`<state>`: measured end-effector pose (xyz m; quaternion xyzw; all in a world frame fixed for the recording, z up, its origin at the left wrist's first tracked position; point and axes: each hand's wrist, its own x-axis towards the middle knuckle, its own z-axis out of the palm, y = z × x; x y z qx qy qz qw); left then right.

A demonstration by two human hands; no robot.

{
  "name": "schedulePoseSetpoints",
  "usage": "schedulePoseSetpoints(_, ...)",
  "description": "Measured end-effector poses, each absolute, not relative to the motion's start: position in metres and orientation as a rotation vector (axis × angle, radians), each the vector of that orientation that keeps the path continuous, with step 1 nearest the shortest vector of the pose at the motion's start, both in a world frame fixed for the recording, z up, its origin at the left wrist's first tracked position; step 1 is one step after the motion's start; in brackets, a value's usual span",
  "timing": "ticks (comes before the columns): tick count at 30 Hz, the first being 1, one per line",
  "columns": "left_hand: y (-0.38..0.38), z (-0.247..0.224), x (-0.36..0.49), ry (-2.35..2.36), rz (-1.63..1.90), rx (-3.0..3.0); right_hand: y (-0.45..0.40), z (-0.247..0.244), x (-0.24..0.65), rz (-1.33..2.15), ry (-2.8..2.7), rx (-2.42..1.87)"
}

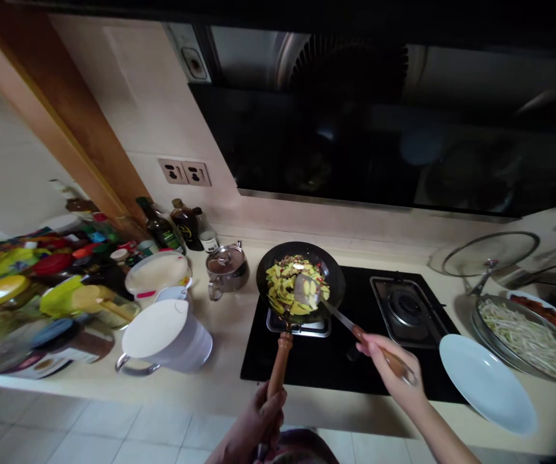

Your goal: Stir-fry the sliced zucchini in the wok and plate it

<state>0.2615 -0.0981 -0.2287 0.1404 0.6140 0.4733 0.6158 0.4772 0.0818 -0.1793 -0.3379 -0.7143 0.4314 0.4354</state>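
Note:
A black wok (337, 278) sits over the left burner of the stove. Yellow-green sliced food (280, 283) with red and dark bits lies inside it. My left hand (269, 415) is closed around the wok's wooden handle (280, 364), which points toward me. In my right hand (397, 367) is a spatula (340, 316) with a wooden grip, held with the fingers wrapped round it. The spatula's metal blade rests among the food in the wok, and its lower edge is partly hidden there.
Right of the stove (355, 361) are a white plate (488, 383), a bowl of bean sprouts (524, 332) and a glass lid (491, 254). On the left stand a white pitcher (166, 338), a steel pot (228, 270) and several bottles and jars. A range hood (355, 148) hangs above.

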Motion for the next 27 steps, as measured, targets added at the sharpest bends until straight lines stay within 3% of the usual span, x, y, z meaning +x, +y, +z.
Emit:
schedulePoseSetpoints(12,-0.096,-0.246,0.259,1.433,1.037,0.329,0.111,-0.191,0.475,0.622,-1.808,-0.78)
schedulePoseSetpoints(27,-0.098,-0.227,0.259,1.396,1.058,0.331,0.07,-0.188,0.455,1.076,-1.686,-0.829)
